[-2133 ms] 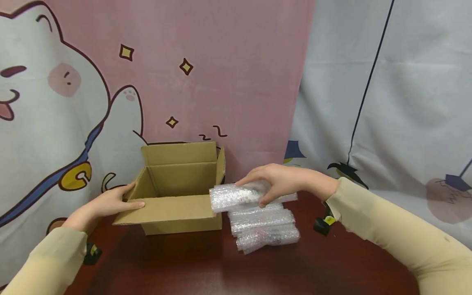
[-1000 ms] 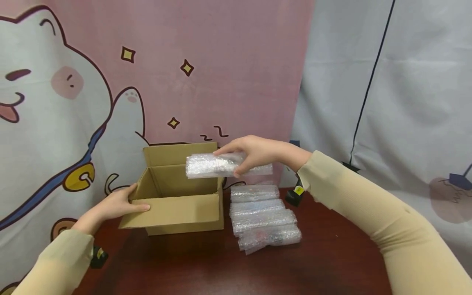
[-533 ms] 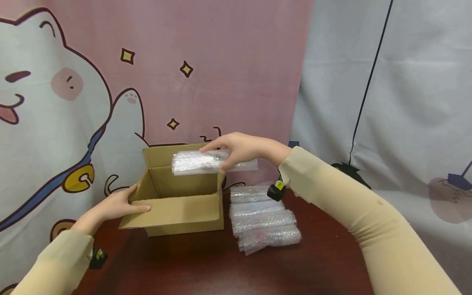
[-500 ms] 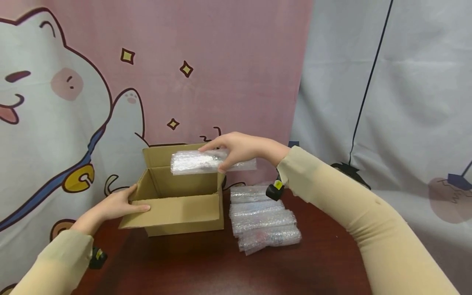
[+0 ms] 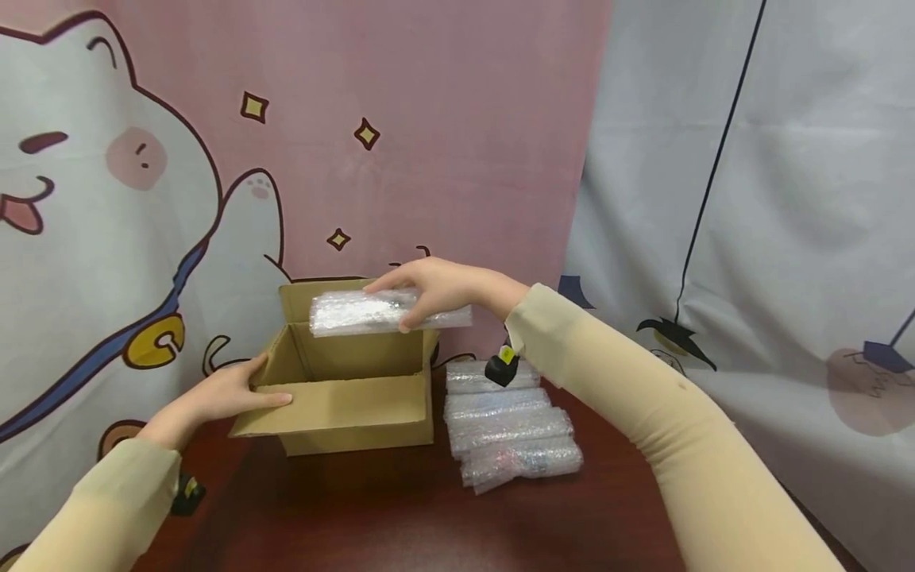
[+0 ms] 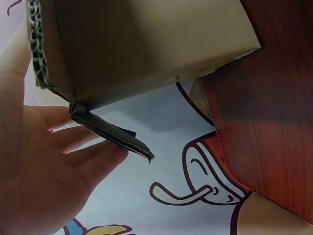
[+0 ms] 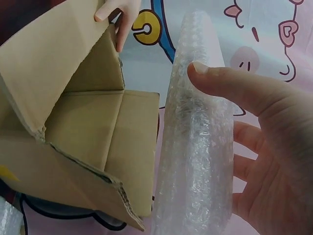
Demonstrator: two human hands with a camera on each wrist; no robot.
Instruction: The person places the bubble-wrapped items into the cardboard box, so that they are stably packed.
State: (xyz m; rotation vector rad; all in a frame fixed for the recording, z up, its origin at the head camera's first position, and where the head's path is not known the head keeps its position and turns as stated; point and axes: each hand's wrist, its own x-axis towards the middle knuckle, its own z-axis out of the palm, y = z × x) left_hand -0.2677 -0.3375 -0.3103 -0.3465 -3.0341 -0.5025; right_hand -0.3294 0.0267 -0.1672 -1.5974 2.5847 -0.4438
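Right hand [image 5: 446,287] grasps bubble-wrapped roll [image 5: 350,313], thumb on near side, roll's left end jutting left of hand. Roll hangs above cardboard box [image 5: 357,440], long axis left to right, roughly parallel to box's front edge; right end overshoots box's right edge. Left hand [image 5: 218,400] nearer box's left edge, gripping front-left corner, thumb on front flap [image 5: 350,405]. Box sits toward tabletop [image 5: 400,524] far-left corner; other wrapped rolls [image 5: 511,433] lie in row just beside box's right edge.
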